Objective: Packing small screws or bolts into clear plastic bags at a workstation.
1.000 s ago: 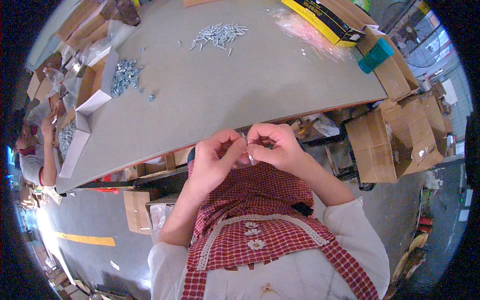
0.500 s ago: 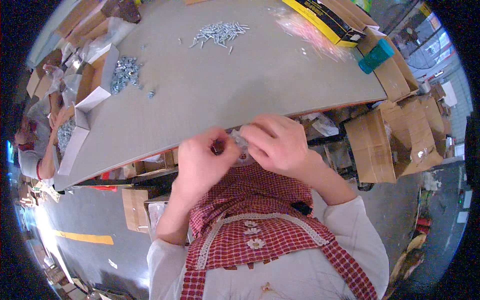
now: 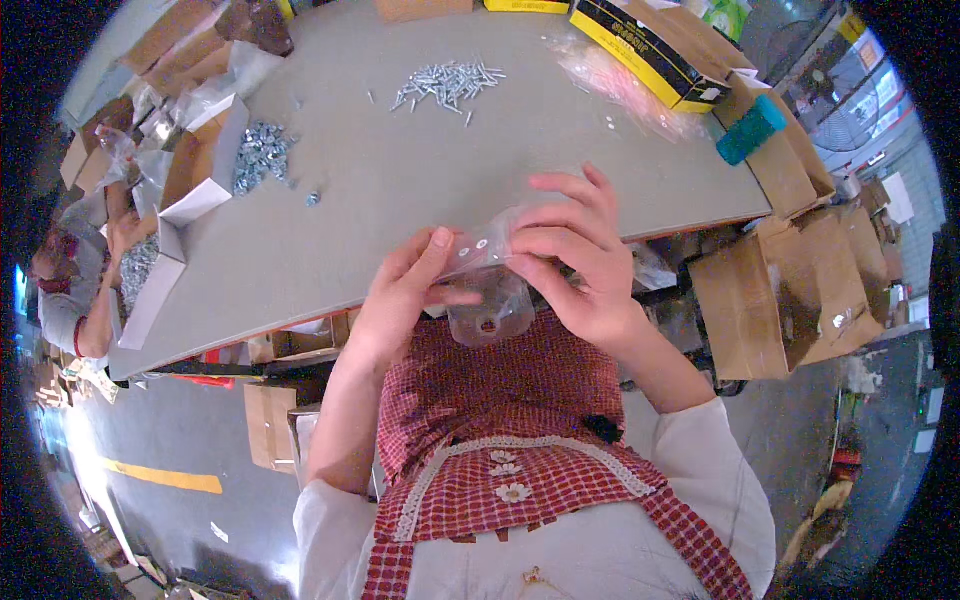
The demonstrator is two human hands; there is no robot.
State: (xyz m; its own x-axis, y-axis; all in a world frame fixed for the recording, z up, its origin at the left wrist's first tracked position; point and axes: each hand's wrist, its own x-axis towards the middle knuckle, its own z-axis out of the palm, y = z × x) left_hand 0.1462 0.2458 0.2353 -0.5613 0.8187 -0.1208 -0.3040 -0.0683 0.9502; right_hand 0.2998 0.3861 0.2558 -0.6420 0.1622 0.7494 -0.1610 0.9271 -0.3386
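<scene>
A small clear plastic bag (image 3: 497,318) is held up in front of my apron, just over the table's near edge. It has a flap with small round holes and a larger hole lower down. My left hand (image 3: 400,290) grips the bag's left side, thumb on top. At its right side, my right hand (image 3: 585,260) pinches the film between thumb and forefinger, the other fingers raised and spread. Whether anything lies inside the bag I cannot tell. Farther back on the grey table (image 3: 380,190) lies a loose pile of silvery screws (image 3: 450,84).
Small metal fittings (image 3: 262,155) lie beside white-sided cardboard trays (image 3: 200,200) at left, where another person's hand (image 3: 125,235) reaches in. Clear and pink plastic bags (image 3: 625,85) lie by a black-and-yellow box (image 3: 655,55). A teal roll (image 3: 750,130) and open carton (image 3: 740,300) are at right.
My hands have moved apart and the right one has opened its outer fingers upward. The bag, bunched up and mostly hidden before, now hangs spread out between them.
</scene>
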